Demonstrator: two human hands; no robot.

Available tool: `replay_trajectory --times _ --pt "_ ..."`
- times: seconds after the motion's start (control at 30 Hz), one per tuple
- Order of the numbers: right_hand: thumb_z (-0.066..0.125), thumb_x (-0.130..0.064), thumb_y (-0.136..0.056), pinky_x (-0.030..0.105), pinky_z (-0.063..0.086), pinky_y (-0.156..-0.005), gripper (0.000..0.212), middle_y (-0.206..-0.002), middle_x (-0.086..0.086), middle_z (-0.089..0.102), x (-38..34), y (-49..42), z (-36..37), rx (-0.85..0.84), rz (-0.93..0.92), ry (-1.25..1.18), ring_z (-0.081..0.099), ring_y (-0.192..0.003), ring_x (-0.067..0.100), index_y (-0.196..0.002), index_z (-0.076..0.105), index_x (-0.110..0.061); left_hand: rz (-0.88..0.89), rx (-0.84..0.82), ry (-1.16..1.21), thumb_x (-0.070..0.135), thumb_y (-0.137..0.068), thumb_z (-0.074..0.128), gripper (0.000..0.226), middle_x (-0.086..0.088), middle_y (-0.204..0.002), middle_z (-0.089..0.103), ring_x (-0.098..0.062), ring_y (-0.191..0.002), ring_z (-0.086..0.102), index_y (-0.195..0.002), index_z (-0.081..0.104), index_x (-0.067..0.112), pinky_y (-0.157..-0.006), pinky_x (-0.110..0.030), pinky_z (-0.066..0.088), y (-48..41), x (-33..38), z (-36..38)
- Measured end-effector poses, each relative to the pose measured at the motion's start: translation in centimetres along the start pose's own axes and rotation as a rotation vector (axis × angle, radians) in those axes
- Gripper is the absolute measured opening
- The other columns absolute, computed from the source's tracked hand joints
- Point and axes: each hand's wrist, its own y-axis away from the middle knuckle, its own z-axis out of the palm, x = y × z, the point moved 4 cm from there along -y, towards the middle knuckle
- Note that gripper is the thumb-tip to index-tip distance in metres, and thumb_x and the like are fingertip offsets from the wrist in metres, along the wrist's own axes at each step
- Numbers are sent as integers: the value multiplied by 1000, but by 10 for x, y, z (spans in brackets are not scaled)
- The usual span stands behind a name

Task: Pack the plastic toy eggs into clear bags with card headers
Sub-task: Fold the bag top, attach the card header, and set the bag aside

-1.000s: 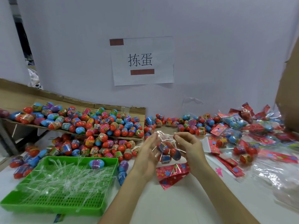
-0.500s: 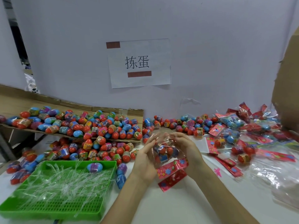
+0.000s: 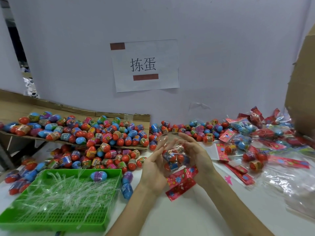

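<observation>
i see my left hand (image 3: 153,169) and right hand (image 3: 196,155), fingers nearly straight, pressing the clear bag (image 3: 171,165) of eggs (image 3: 181,157) between their palms above the worktop (image 3: 196,217).

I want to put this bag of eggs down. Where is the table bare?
Bare table lies nearest you, between your two forearms; another patch sits between the right forearm and the empty clear bags. The loose eggs behind the green tray and the packed bags at far right are crowded.
</observation>
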Motion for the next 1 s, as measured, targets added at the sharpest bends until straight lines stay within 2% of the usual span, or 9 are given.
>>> replay_trajectory --times 0.17,0.3,0.4,0.47,0.5,0.63,0.73,0.9,1.0 --pt "43 -31 -107 24 59 -69 36 -112 -10 76 -2 1 -3 -3 4 79 72 -102 7 -111 75 -44 5 34 -93 35 -92 63 43 -1 -137 68 -28 -123 67 -135 66 38 -100 -53 56 -3 2 -1" --pt "48 -30 -106 43 59 -92 29 -122 1 72 0 -2 -4 17 17 92 69 -114 20 -115 74 -39 37 83 -41 31 -87 69 45 -3 -131 72 -26 -115 72 -132 66 29 -94 -51 58 -5 1 -3" --pt "50 -22 -103 28 59 -70 34 -105 2 77 3 0 -3 26 17 24 74 -94 16 -89 79 -31 31 60 59 27 -90 65 39 -6 -132 71 -32 -119 69 -129 65 29 -104 -55 52 -2 3 -1" --pt "47 -18 -102 25 57 -64 41 -101 2 77 3 2 0 -15 12 -40 74 -86 16 -73 75 -25 10 6 136 24 -97 59 23 -9 -136 68 -34 -120 69 -119 65 26 -99 -53 56 1 6 3" --pt "44 -17 -102 26 57 -64 43 -103 4 76 2 3 1 -36 4 -69 74 -87 17 -69 71 -22 0 -20 148 24 -100 54 14 -10 -138 67 -35 -121 68 -109 65 25 -96 -51 58 3 7 5" --pt "40 -12 -98 26 58 -61 38 -103 9 75 0 6 2 -47 4 -160 75 -86 18 -65 57 -16 8 -86 106 28 -99 46 29 -11 -140 65 -35 -121 68 -75 63 22 -98 -48 52 6 8 9" --pt "45 -12 -86 27 58 -63 22 -104 14 72 0 6 2 -59 18 -230 72 -90 23 -65 50 -13 17 -130 125 21 -97 44 32 -15 -139 65 -36 -119 69 -70 60 19 -94 -48 57 8 8 10" --pt "46 -13 -75 30 58 -65 11 -98 15 68 2 5 -2 -57 3 -286 64 -96 28 -65 44 -10 38 -154 86 14 -92 41 30 -19 -140 63 -39 -123 65 -66 56 14 -100 -50 55 9 8 11" --pt "42 -8 -77 37 56 -79 14 -91 14 65 2 3 -3 -68 -8 -319 61 -94 28 -62 42 -8 35 -149 70 12 -94 37 33 -21 -137 65 -38 -124 65 -66 55 13 -102 -50 52 9 5 11"
